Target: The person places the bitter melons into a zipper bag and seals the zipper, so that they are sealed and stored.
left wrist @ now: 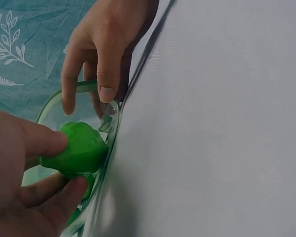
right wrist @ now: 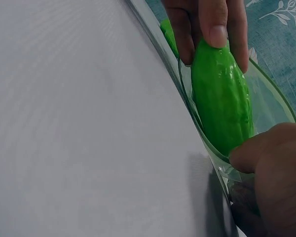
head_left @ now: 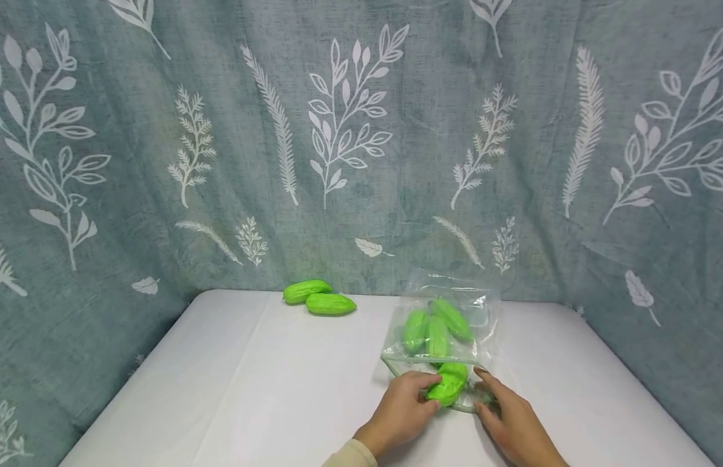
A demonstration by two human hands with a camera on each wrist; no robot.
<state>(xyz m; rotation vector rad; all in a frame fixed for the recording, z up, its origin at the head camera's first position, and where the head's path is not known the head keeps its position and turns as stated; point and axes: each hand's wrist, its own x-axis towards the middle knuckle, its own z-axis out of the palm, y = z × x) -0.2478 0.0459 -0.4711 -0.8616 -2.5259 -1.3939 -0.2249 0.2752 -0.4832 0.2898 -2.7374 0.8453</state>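
Note:
My left hand [head_left: 404, 405] grips a bright green, ridged cucumber [head_left: 449, 384] at the mouth of a clear plastic zip bag [head_left: 481, 324]. In the right wrist view the cucumber [right wrist: 221, 96] tilts down across the bag's green-edged rim, with the left fingers at its upper end. My right hand [head_left: 513, 415] holds the bag's mouth at its right side, thumb and fingers at the rim; in the left wrist view that hand [left wrist: 106, 44] has fingers inside the opening. Several more cucumbers [head_left: 416, 331] lie within the bag, seen through the plastic.
Two similar green cucumbers [head_left: 331, 303] lie at the back left of the white table [head_left: 221, 389], one partly behind the other. A teal curtain [head_left: 361, 149] with white leaf prints stands behind and at both sides of the table.

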